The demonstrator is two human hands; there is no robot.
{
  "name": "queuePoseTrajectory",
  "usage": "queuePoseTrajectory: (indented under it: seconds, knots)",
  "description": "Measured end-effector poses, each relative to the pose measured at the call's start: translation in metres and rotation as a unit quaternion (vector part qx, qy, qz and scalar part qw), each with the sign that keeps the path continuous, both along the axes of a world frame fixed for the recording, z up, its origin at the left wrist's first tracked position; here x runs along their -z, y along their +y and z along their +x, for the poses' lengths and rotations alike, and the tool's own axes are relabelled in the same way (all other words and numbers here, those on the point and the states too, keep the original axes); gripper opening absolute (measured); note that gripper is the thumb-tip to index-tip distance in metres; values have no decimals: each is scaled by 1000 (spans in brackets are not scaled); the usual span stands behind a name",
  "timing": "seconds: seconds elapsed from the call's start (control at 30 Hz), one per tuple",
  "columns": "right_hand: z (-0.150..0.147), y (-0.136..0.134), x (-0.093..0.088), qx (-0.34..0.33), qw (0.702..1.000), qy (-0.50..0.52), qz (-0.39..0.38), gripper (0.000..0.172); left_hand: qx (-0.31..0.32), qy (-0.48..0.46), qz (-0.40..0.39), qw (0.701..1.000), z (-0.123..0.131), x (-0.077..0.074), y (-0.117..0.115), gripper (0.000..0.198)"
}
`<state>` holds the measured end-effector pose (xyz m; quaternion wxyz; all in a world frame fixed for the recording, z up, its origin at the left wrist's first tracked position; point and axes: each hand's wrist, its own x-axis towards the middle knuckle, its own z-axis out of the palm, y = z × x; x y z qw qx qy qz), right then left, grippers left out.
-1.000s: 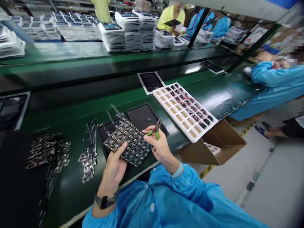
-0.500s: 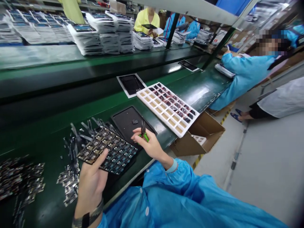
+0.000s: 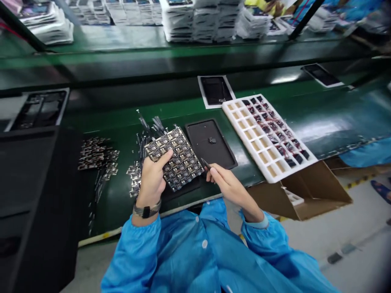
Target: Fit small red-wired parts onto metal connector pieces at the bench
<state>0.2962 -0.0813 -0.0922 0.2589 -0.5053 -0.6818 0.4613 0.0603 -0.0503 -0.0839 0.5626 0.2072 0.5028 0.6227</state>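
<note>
My left hand (image 3: 152,175) grips a panel of small circuit boards (image 3: 182,160) by its left edge, thumb on top. In my right hand (image 3: 226,181) is a pair of pliers (image 3: 205,163); their dark jaws point at the panel's right corner, and my fingers hide the handles. Whether the jaws touch the panel I cannot tell. Just behind, a black tray (image 3: 222,151) carries a small dark piece (image 3: 211,140). Left of the panel lies a heap of small boards (image 3: 134,173) with dark flat strips (image 3: 159,125).
A white compartment tray (image 3: 247,136) with dark, red-wired parts in some cells stands to the right, above an open cardboard box (image 3: 326,191). Another heap of boards (image 3: 97,154) is farther left, beside a black case (image 3: 45,195). Stacks of wrapped panels (image 3: 201,22) line the shelf behind.
My view has swung left and down. The pliers have turned from pointing up to pointing at the panel, and my right hand is closer to the panel's edge.
</note>
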Motion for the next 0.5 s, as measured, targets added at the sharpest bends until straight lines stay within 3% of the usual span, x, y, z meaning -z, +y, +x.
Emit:
queuePoseTrajectory:
  seconds: [0.5]
  knots:
    - [-16, -2, -6, -6, 998, -57, 10, 41, -38, -27, 23, 999, -4, 5, -2, 51]
